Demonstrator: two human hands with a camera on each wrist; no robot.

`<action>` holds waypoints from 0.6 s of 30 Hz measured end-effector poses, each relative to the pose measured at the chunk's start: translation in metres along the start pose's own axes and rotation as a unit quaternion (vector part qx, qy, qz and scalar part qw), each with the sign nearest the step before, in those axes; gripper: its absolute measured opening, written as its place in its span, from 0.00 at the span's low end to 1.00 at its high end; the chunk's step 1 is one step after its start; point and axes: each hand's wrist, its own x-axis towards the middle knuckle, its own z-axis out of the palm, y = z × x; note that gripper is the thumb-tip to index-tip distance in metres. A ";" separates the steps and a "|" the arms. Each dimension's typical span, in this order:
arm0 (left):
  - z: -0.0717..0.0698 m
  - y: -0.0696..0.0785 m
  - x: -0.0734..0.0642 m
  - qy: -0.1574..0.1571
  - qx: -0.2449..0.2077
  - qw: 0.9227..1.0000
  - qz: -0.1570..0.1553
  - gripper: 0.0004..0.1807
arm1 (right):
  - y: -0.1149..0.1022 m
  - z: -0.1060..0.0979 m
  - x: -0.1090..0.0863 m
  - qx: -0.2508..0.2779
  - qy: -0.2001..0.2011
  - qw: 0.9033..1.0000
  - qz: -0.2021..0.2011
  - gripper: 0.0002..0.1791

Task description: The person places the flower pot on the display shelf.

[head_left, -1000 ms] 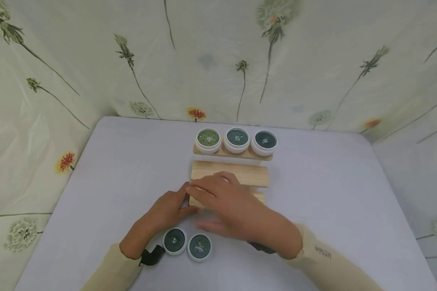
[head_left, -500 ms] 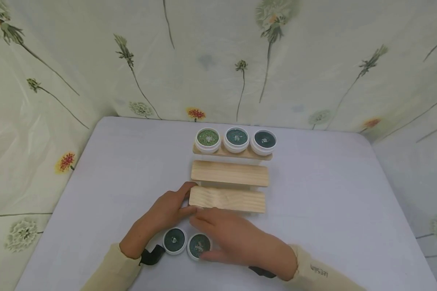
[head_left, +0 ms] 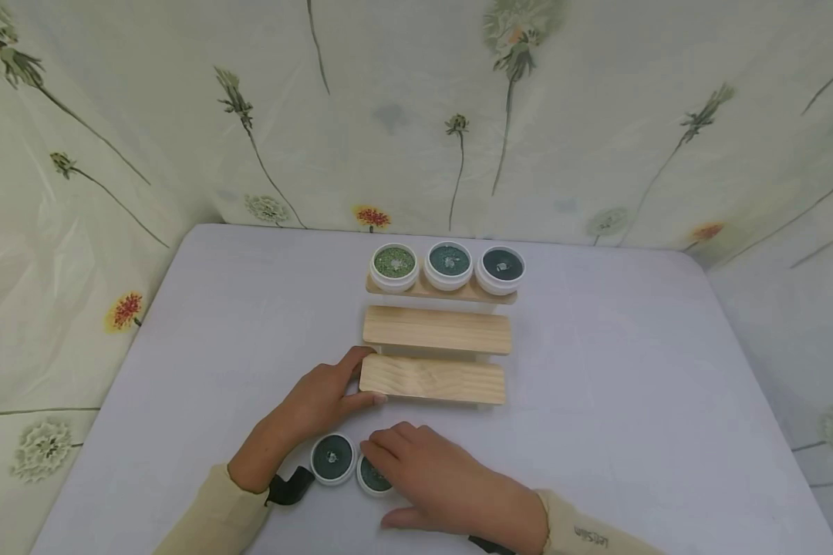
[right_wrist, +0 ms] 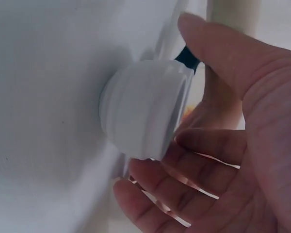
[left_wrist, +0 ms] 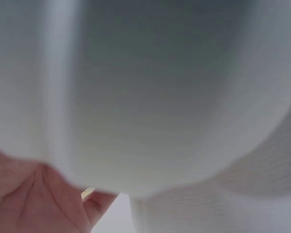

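My left hand [head_left: 319, 397] grips the left end of the lowest wooden step of a three-tier rack [head_left: 433, 379], thumb along its front edge and fingers behind. Below that hand stand two small round white jars with dark green tops: the left jar [head_left: 333, 459] and the right jar [head_left: 372, 479]. Over the right jar comes my right hand [head_left: 447, 482], partly covering it. The right wrist view shows this white jar [right_wrist: 140, 109] between the spread thumb and the loosely bent fingers, the thumb apart from it. A blurred white jar [left_wrist: 150, 160] fills most of the left wrist view.
Three more white jars stand on the rack's top step: a light green jar [head_left: 394, 264], a teal jar [head_left: 448, 262] and a dark green jar [head_left: 502, 267]. The middle step [head_left: 437, 330] is bare wood. A floral sheet [head_left: 403, 116] hangs behind the white table [head_left: 618, 347].
My right hand has moved from over the lowest step down toward me to the right jar, uncovering the step. The left hand keeps its hold on the rack's end.
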 end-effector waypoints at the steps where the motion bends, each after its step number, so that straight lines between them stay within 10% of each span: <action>1: 0.000 0.000 0.000 0.001 -0.001 1.000 0.001 0.35 | -0.001 0.001 0.000 -0.004 0.004 1.000 0.002 0.46; 18: 0.002 -0.003 0.002 0.000 -0.003 1.000 -0.002 0.37 | 0.001 0.012 0.003 -0.002 0.019 1.000 0.013 0.37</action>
